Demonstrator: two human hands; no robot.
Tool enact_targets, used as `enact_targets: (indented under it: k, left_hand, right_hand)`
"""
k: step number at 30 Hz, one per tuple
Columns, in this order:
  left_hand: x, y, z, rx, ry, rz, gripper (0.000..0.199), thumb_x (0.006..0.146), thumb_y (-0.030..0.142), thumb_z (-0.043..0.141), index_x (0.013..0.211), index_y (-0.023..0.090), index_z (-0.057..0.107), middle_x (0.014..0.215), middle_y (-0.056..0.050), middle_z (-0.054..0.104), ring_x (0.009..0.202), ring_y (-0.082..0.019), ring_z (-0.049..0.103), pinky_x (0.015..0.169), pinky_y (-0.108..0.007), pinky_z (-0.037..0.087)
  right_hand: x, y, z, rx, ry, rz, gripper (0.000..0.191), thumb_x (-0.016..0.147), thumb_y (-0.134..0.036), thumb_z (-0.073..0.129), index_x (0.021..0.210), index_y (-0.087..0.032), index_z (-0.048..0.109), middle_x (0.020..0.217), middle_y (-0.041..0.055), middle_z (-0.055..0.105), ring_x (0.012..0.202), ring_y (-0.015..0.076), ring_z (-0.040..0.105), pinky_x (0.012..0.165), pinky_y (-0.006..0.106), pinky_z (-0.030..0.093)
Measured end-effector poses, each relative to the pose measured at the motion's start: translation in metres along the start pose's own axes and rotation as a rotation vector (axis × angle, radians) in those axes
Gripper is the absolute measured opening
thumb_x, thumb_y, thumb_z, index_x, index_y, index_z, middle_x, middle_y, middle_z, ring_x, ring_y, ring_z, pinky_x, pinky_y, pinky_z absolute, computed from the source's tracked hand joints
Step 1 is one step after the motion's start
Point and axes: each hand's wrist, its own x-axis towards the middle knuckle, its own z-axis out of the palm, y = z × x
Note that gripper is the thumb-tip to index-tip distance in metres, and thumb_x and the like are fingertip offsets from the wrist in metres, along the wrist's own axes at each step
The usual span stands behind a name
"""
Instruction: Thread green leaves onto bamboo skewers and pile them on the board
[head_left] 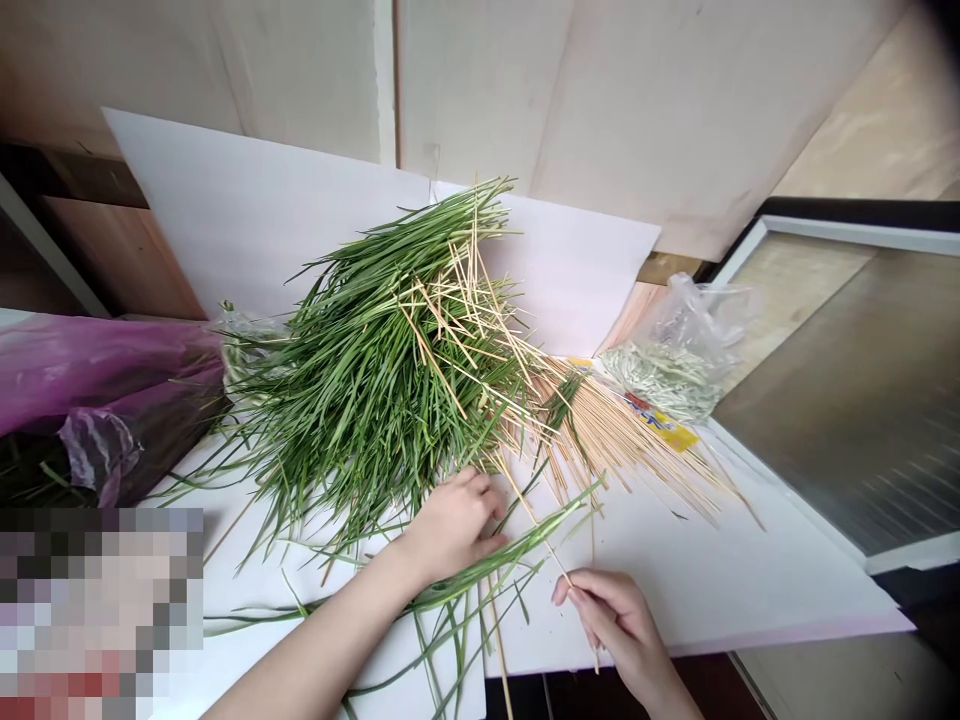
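Note:
A large heap of long green grass blades (382, 370) lies on a white board (697, 570), with loose bamboo skewers (615, 440) fanned out from under its right side and some crossing its top. My left hand (454, 525) grips a few grass blades (480, 575) at the heap's front edge, and their ends trail down over the board. My right hand (619, 620) pinches a single thin bamboo skewer (551, 540) between thumb and fingers. The skewer's upper end reaches toward my left hand.
A clear plastic bag (667, 365) of pale chopped leaves sits behind the skewers, beside a yellow-labelled wrapper (660, 425). A purple plastic bag (97, 390) lies at left. A white sheet (255, 210) leans against the wall behind. A glass-fronted panel (847, 400) stands at right. A pixelated patch covers the lower left corner.

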Motion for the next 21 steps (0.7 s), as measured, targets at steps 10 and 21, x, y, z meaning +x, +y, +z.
enact_targets:
  k: [10, 21]
  left_hand:
    - [0.007, -0.010, -0.003, -0.848, 0.194, -0.206, 0.007, 0.084, 0.021, 0.062, 0.089, 0.017, 0.059, 0.077, -0.001, 0.066, 0.069, -0.015, 0.058, 0.066, -0.026, 0.042]
    - [0.010, -0.005, -0.019, -1.130, 0.549, -0.283, 0.032, 0.085, 0.038, 0.071, 0.105, 0.013, 0.068, 0.076, 0.000, 0.061, 0.069, -0.011, 0.052, 0.067, -0.024, 0.040]
  right_hand:
    - [0.000, 0.000, 0.001, 0.010, -0.004, 0.022, 0.043, 0.103, -0.048, 0.052, 0.082, -0.016, 0.071, 0.054, -0.0066, 0.031, 0.046, 0.0121, 0.032, 0.048, 0.027, 0.022]
    - [0.002, 0.000, 0.008, -0.028, 0.038, 0.100, 0.044, 0.101, -0.052, 0.052, 0.085, -0.016, 0.071, 0.056, -0.0066, 0.029, 0.048, 0.0127, 0.030, 0.048, 0.027, 0.022]
